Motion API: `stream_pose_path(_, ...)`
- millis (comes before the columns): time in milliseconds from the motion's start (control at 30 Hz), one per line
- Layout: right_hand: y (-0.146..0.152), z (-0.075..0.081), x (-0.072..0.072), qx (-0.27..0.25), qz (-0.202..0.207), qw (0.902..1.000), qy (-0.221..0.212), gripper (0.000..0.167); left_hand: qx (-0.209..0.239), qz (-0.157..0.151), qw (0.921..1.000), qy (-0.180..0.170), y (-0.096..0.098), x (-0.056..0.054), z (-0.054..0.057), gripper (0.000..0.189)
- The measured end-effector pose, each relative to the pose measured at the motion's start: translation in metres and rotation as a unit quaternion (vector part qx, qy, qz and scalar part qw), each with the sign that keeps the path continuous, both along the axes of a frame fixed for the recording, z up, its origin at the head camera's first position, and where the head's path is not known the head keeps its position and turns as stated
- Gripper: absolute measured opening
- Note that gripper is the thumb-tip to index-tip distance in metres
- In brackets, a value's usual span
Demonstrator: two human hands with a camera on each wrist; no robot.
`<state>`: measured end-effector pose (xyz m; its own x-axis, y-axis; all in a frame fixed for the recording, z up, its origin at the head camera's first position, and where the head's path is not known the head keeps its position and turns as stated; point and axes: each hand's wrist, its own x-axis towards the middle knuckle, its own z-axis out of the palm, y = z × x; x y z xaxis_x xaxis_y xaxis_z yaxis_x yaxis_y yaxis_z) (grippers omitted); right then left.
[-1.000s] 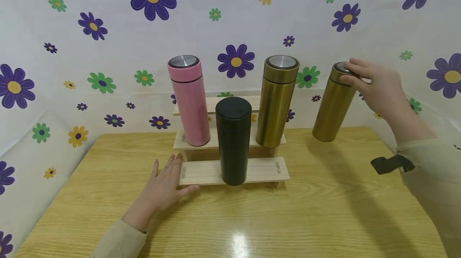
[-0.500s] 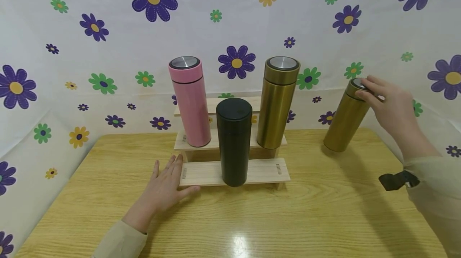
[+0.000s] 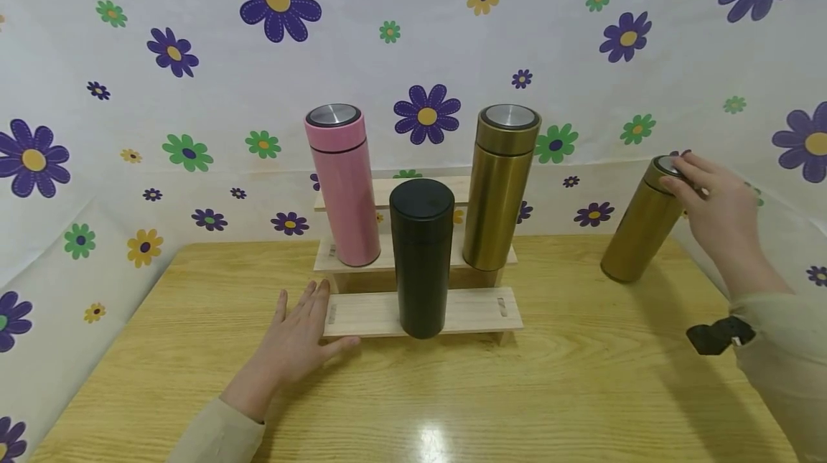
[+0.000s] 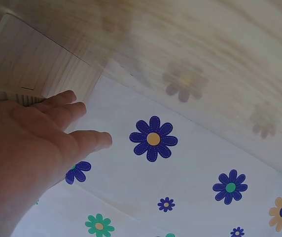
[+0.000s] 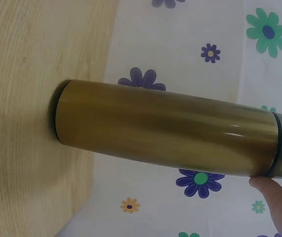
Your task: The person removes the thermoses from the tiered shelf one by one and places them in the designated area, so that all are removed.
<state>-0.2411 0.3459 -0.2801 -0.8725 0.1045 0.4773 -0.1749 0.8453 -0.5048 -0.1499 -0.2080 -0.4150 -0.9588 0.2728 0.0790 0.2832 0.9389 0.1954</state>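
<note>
At the right of the head view, my right hand (image 3: 720, 208) grips a gold thermos flask (image 3: 639, 230) by its lid. The right wrist view shows that gold flask's (image 5: 165, 131) base at or very near the tabletop. My left hand (image 3: 293, 337) rests with straight fingers against the left end of a stepped wooden rack (image 3: 362, 314). On the rack's low front step stands a black flask (image 3: 422, 269). Behind it, on the middle step, are a pink flask (image 3: 342, 190) at left and a second gold flask (image 3: 497, 197) at right.
The rack stands on a wooden table (image 3: 413, 391), near its back edge. White cloth with printed flowers (image 3: 426, 116) hangs behind and along both sides. A black strap (image 3: 720, 336) hangs from the right wrist.
My right hand has carried its gold flask to the right and down, closer to the tabletop. My left hand stays on the rack, and the other flasks stand where they were.
</note>
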Motion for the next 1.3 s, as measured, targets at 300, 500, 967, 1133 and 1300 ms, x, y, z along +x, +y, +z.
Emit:
stream_pose_path(300,0.006,-0.006,0.002,0.003,-0.011,0.9999,0.006,0.049,0.003,0.001,1.0,0.003,0.0,0.0,-0.001,0.107)
stream_pose_path(500,0.009,-0.014,0.003,0.023,-0.009,0.9994,0.023,0.049,0.002,0.001,1.0,0.002,0.001,0.0,0.0,0.106)
stream_pose_path(967,0.007,-0.026,0.002,0.018,-0.029,0.9973,0.066,0.048,0.006,-0.001,1.0,0.003,0.002,0.003,0.002,0.106)
stream_pose_path(1133,0.005,-0.027,-0.001,0.013,-0.033,0.9955,0.088,0.047,0.006,0.0,1.0,-0.001,0.002,0.002,0.001,0.106)
stream_pose_path(1300,0.004,-0.028,-0.003,0.004,-0.03,0.9942,0.104,0.045,0.006,0.001,1.0,-0.007,0.002,0.002,0.0,0.106)
